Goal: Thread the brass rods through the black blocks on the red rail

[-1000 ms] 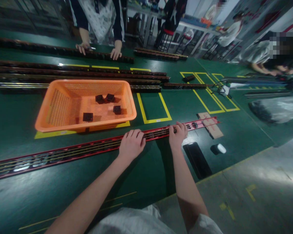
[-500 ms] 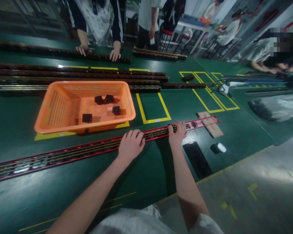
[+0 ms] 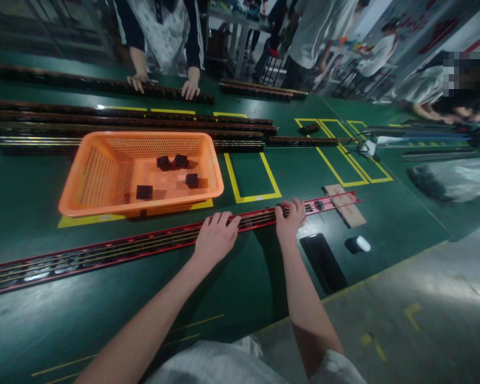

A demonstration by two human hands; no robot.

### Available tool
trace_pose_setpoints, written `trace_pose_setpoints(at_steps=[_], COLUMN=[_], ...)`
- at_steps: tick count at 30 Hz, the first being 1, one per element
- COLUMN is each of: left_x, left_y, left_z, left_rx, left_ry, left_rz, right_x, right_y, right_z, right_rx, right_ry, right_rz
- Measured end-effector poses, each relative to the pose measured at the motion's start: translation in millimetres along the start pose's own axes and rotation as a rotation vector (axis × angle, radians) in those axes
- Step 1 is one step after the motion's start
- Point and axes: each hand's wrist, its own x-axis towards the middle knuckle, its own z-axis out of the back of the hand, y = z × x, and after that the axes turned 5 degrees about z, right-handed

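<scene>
A long red channel rail (image 3: pixel 144 241) with black inserts and brass-coloured strips lies slantwise across the green table (image 3: pixel 128 298). My left hand (image 3: pixel 216 237) is closed over its middle stretch, fingers curled across the far edge. Further right along the same rail, my right hand (image 3: pixel 289 221) grips it with bent fingers. Whatever small part lies under the right fingertips is hidden. Beyond the right hand, a small dark part (image 3: pixel 319 205) sits in the rail's pinkish end, which rests over a flat piece of cardboard (image 3: pixel 350 208).
Behind the rail stands an orange basket (image 3: pixel 69 200) holding several black blocks. A phone (image 3: pixel 323 262) and a white rounded object (image 3: pixel 362 244) lie near the front edge. Dark rails (image 3: pixel 240 121) are stacked further back. Across the table, another person's hands (image 3: pixel 191 85) touch a dark rail.
Both my hands keep nearly the same places on the rail. In the background, a standing person has shifted to the right.
</scene>
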Motion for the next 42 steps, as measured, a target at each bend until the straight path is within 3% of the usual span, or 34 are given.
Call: trace_pose_setpoints(at_steps=[11,15,42], left_x=[1,0,-1], left_y=[-1,-2,-1], left_z=[2.3,1.5,-1.9], left_rx=[0.002,-0.022,-0.032], left_ry=[0.012,0.009,-0.024], left_rz=[0.005,0.014,0.025], right_x=[-5,-4,3], right_y=[7,7,-6], right_z=[6,5,3], right_rx=[0.117,0.116,0.085], right_ry=[-0.008,0.033,-0.024], right_rz=[0.184,0.179,0.202])
